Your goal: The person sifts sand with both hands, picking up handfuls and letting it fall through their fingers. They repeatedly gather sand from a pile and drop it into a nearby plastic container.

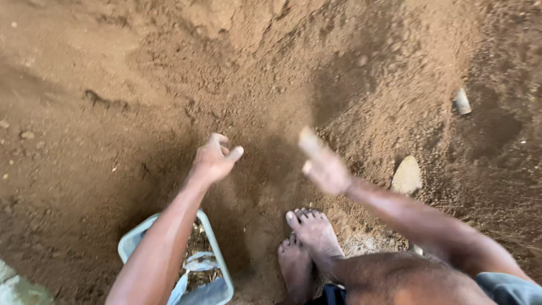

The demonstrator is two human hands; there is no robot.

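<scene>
Left hand (214, 158) half curled, right hand (323, 166) blurred, grip unclear, both empty above open loose soil (141, 96); basin (217, 248) and bare feet (307, 243) crowd below.

loose, matt, crumbly soil (169, 85); smooth pale plastic tub (131, 242).

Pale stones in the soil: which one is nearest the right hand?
The flat, rounded pale stone, just right of the right hand. The other, a small stone, lies farther up and to the right.

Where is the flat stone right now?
In the head view, the flat stone lies on the soil at right, just beyond the right hand.
</scene>
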